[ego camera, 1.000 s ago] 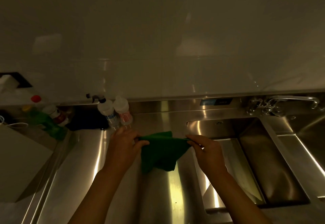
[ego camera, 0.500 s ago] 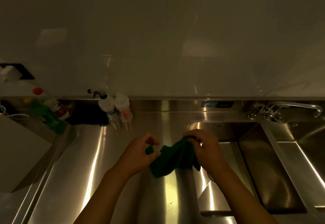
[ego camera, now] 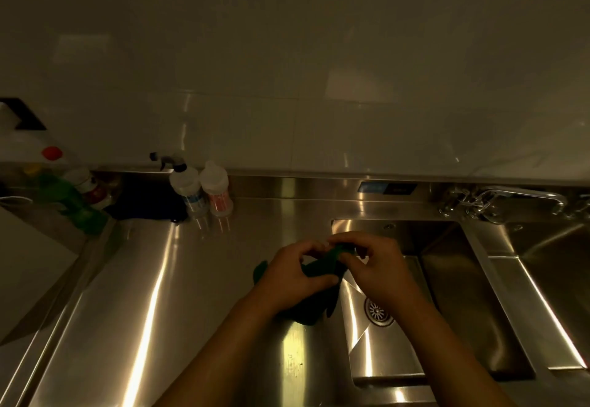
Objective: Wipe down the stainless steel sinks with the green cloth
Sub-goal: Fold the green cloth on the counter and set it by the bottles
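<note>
Your left hand (ego camera: 292,275) and right hand (ego camera: 380,274) meet at about 5 o'clock of frame centre, both with fingers curled on the green cloth (ego camera: 325,259). The left grips the bunched middle with the thumb across it, and the right pinches the top fold. You hold the cloth over the counter edge at the left sink's 9 o'clock rim. Its loose end hangs under your left wrist; can't tell if it touches the steel.

Wall (ego camera: 287,55) fills the top half. Steel counter (ego camera: 153,295) runs from 9 to 6 o'clock. Left sink (ego camera: 453,304) is at 3 o'clock of your hands. Second sink (ego camera: 552,266) is beyond it, cut by the frame. Tap (ego camera: 517,195) sits at 1 o'clock of the hands, on the back ledge. Dark item (ego camera: 147,202) at 10 o'clock, can't tell what. Green bottle (ego camera: 75,205), spray bottle (ego camera: 186,188) and capped bottle (ego camera: 217,191) stand along the ledge, the last two touching. Drain (ego camera: 379,310) shows just under your right wrist.
</note>
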Demonstrator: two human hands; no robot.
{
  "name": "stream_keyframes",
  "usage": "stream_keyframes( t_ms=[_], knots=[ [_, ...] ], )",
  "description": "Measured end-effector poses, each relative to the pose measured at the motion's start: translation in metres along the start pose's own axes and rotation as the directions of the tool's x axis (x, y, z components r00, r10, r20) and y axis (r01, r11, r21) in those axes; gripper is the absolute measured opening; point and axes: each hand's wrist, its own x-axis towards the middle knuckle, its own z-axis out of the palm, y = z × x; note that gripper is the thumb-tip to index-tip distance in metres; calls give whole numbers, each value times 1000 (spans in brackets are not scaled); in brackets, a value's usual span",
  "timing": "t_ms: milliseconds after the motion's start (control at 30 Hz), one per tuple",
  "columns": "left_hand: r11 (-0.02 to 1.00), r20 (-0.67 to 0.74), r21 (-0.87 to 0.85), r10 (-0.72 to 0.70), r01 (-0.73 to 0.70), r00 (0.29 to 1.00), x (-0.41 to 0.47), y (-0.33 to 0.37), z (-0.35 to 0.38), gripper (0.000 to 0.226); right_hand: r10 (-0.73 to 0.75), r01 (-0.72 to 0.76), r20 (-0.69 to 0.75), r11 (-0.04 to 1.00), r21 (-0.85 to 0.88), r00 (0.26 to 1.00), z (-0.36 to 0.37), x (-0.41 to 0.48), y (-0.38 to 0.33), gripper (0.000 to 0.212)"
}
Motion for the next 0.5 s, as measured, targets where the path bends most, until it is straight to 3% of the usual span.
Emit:
stream_keyframes(
  t_ms=[133,333,400,500],
  knots=[
    [995,6,-87,41,-40,999,3,13,-6,46,8,-9,12,1000,22,1000,-4,1,-2,57],
    [984,5,138,115,-114,993,4,13,-9,22,-28,29,-53,999,26,998,-3,5,-3,45],
    [971,-14,193,146,-140,989,2,15,-11,25,-28,32,-67,998,59,997,-2,5,-5,44],
    [982,-1,118,149,-148,989,-3,25,-13,41,-21,26,-46,995,98,999,-2,7,-9,50]
  ],
)
